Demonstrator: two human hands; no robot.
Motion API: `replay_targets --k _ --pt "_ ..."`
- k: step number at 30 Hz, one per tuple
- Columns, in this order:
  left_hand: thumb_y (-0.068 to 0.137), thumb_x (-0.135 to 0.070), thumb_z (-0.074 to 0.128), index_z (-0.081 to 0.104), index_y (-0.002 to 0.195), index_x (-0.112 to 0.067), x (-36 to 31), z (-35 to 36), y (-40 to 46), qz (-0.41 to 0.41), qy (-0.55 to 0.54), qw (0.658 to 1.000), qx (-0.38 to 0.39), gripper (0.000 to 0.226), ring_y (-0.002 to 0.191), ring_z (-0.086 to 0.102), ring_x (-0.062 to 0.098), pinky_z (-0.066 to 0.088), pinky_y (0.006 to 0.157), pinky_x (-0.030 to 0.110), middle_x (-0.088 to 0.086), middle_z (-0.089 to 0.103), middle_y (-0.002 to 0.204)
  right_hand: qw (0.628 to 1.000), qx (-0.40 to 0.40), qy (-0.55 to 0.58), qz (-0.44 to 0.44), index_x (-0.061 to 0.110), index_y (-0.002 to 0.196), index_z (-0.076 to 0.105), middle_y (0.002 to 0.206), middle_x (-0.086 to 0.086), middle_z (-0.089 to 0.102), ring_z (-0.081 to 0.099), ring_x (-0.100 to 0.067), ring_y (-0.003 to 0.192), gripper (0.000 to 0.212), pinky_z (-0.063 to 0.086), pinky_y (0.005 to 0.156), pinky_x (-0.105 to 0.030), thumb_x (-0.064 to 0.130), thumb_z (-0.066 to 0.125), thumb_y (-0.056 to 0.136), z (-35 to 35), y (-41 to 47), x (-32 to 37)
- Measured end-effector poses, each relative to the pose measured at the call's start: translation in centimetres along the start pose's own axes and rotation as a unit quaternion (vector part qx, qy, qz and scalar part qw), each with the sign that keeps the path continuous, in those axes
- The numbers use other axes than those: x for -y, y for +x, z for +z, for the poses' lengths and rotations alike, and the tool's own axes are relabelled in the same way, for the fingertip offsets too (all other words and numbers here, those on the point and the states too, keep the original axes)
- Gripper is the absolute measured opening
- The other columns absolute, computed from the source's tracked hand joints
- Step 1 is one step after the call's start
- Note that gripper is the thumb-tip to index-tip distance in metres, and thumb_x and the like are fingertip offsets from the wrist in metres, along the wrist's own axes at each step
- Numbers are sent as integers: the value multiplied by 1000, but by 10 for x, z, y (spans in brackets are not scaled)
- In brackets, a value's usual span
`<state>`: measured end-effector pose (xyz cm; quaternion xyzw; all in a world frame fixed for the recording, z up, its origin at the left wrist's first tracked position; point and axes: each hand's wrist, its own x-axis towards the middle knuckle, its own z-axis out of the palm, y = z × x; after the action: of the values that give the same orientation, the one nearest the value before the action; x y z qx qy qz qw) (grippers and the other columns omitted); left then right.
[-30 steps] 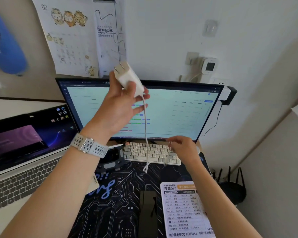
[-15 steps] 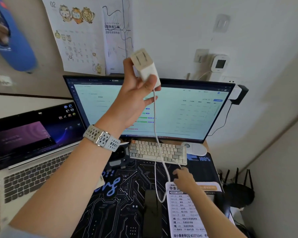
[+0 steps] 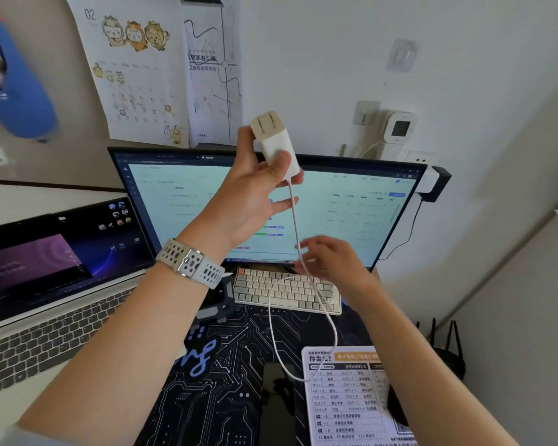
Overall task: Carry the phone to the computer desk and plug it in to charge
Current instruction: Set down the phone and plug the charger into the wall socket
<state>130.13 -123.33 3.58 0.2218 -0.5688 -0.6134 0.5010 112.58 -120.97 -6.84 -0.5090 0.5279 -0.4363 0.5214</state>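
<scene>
My left hand (image 3: 250, 196) holds a white charger plug (image 3: 274, 141) up in front of the monitor, its two prongs pointing up and away. A white cable (image 3: 303, 323) runs down from the plug, passes my right hand (image 3: 331, 263) and loops over the desk mat. My right hand hovers above the keyboard with its fingers pinched at the cable, blurred. The dark phone (image 3: 276, 400) lies flat on the black circuit-print mat (image 3: 226, 381) near the front edge, apart from both hands. The cable's free end is not clearly visible.
A monitor (image 3: 361, 214) stands behind a white keyboard (image 3: 284, 291). An open laptop (image 3: 55, 284) sits at left. A printed shortcut card (image 3: 345, 400) lies beside the phone. Wall sockets and a black adapter (image 3: 432, 185) are at the monitor's right. A black router (image 3: 445, 355) stands low right.
My left hand raised the plug a little higher and to the right. My right hand went from the keyboard down to the card, then rose again to the cable, whose loop now hangs lower.
</scene>
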Motion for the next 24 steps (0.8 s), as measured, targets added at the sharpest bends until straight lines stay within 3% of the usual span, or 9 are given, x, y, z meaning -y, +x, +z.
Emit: replay_targets --k 3,7,10,12,14,17,21,24 --pt "98 -18 46 38 104 -27 0 8 1 -16 -13 1000 -3 13 90 65 23 54 75 41 21 49 112 997 16 36 -74 18 94 71 79 -4 74 72 -18 74 27 59 70 -24 30 48 94 10 -6 52" --pt "99 -17 43 35 114 -18 -2 12 2 -8 -53 999 3 17 88 67 30 55 76 28 43 42 126 992 -7 -8 -124 23 90 66 60 3 59 58 -7 57 18 55 64 -24 36 54 93 21 -7 81" --pt "95 -24 48 36 113 -19 -6 14 2 4 -48 999 6 23 88 68 29 54 74 28 32 47 117 982 -47 -61 -175 28 90 62 49 10 45 43 -5 49 13 46 51 -22 34 51 95 27 -5 77" --pt "87 -32 54 37 109 -20 -10 13 2 1 -49 999 -11 30 89 69 29 52 77 36 27 56 107 976 -58 -72 -195 25 86 63 50 8 41 38 -9 49 19 38 48 -27 35 50 95 27 -4 68" --pt "91 -34 51 38 104 -22 -16 9 2 6 -64 997 -42 22 85 69 26 49 80 41 17 67 89 974 -61 -96 -196 22 76 65 51 5 37 35 -12 50 27 33 48 -29 36 49 93 22 -3 53" --pt "96 -34 48 39 97 -27 -29 0 2 39 -77 994 -68 12 73 62 19 45 74 37 4 60 81 975 -54 -148 -160 19 67 65 50 9 35 32 -7 46 34 31 47 -21 30 48 95 11 -2 21" --pt "87 -35 60 45 96 -35 -32 -12 0 99 95 987 -81 17 61 46 11 38 60 26 -8 56 76 969 -59 -209 -116 20 64 63 43 15 48 38 -1 43 35 34 52 -18 22 50 96 -6 -2 -16" --pt "83 -38 65 46 107 -33 -23 -15 -3 109 190 970 -101 32 59 50 0 39 51 13 -8 56 87 960 -73 -244 -113 23 65 64 47 11 49 36 -3 44 31 31 50 -21 25 54 94 -21 -1 -24"
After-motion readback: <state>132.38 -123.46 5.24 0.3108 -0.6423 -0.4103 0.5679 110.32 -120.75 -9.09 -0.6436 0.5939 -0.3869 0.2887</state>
